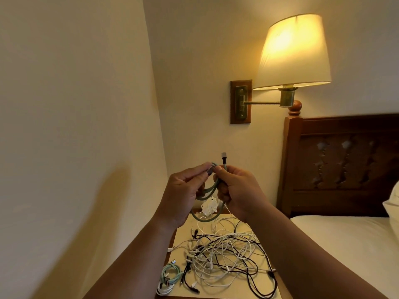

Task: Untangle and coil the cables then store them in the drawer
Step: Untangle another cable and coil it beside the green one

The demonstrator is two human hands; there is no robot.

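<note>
Hands meet in the air above the worktop (pixel 218 283), a small bedside top wedged between the wall and the bed (pixel 345 244). The left hand (pixel 183 190) and the right hand (pixel 237 190) both have their fingers clamped on a green cable (pixel 205 212), pinching it together at the top, where one grey plug end sticks up just above the right thumb. Below the hands the cable hangs in a few loose loops, clear of the worktop. Behind the loops, at the far edge of the worktop, lies a small white object (pixel 208 207) whose kind cannot be made out. On the worktop, under the hands, sprawls a tangle of white and black cables (pixel 226 255), covering most of the surface. At the worktop's near left corner lie a pale green coiled cable (pixel 170 271) and, touching it on the near side, a white coiled cable (pixel 164 288). Above the worktop, a lit wall lamp (pixel 293 52) hangs on a brass arm.
</note>
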